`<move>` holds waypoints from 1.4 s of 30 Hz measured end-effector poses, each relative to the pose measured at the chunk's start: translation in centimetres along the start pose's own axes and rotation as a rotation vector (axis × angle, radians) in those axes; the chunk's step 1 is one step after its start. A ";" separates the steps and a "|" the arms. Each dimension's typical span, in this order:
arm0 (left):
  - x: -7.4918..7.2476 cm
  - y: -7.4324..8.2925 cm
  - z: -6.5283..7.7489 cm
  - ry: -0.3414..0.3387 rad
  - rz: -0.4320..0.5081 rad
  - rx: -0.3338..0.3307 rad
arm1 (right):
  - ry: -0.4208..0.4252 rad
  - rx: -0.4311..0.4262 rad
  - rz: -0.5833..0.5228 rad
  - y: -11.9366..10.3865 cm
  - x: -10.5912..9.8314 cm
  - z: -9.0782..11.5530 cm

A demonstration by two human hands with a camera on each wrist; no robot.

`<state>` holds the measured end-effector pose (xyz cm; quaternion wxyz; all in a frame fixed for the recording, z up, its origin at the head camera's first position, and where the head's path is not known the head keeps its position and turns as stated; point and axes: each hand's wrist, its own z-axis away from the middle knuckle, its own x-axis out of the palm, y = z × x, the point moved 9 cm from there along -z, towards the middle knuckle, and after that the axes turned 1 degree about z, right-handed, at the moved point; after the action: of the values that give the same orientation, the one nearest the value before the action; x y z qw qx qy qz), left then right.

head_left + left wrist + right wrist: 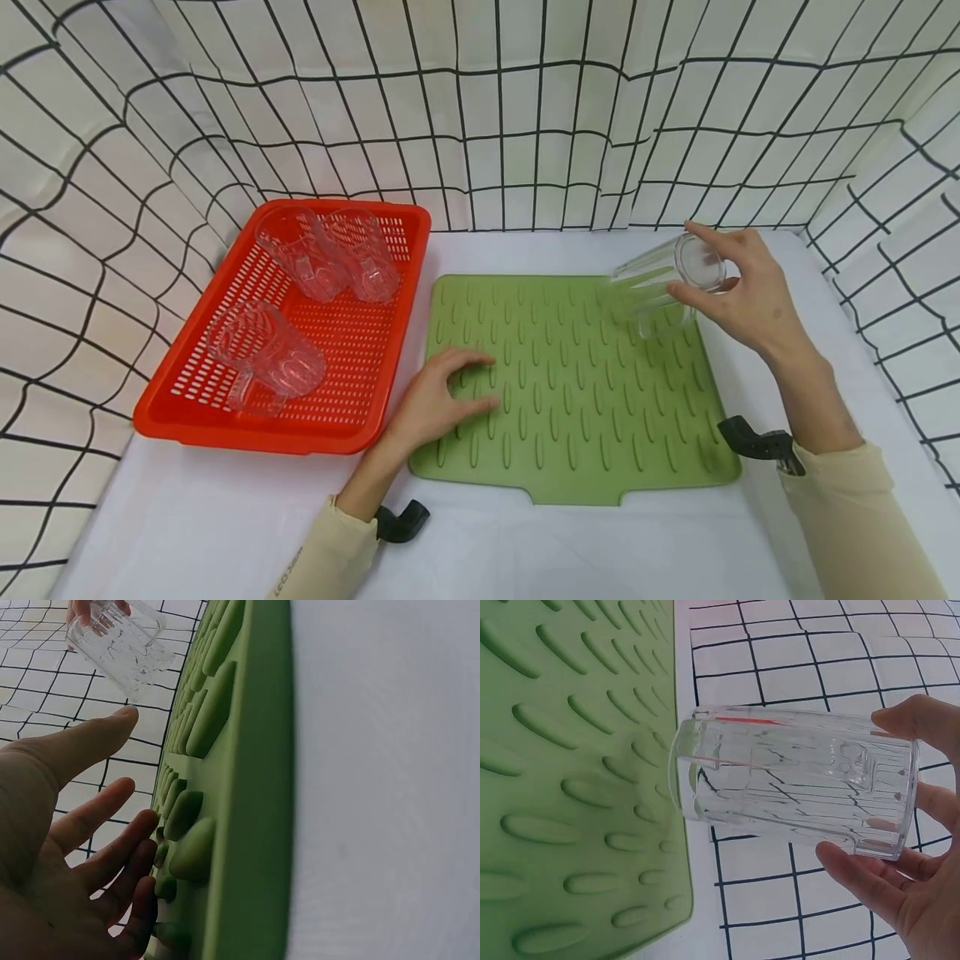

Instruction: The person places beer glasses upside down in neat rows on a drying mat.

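My right hand (742, 283) holds a clear mug (795, 787) by its base end, thumb and fingers on opposite sides. The mug is tilted, base toward the hand and rim toward the far right part of a green mat (562, 392) with raised oval bumps. Whether the rim touches the mat I cannot tell. My left hand (438, 396) is over the mat's left edge, fingers loosely bent and spread from the thumb, holding nothing. In the left wrist view, its fingertips (146, 825) appear close to the bumps.
Left of the mat stands a red perforated basket (405, 333) with more clear mugs (292, 367) lying in it. A white cloth covers the table (600, 550). Behind and at the sides hangs white cloth with a black grid (517, 150).
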<state>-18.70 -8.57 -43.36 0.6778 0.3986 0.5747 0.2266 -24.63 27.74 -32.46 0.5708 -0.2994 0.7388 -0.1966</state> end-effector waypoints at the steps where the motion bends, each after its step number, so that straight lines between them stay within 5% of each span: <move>1: 0.0 0.0 0.0 -0.002 -0.008 0.004 | -0.001 0.001 0.004 0.1 0.0 -0.1; 42: 0.5 -0.1 0.2 -0.007 -0.094 0.034 | -0.172 0.036 0.184 -0.1 2.1 -2.1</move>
<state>-18.43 -8.29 -43.75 0.6827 0.3834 0.5944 0.1832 -26.97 26.13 -33.40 0.6529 -0.2356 0.7080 -0.1302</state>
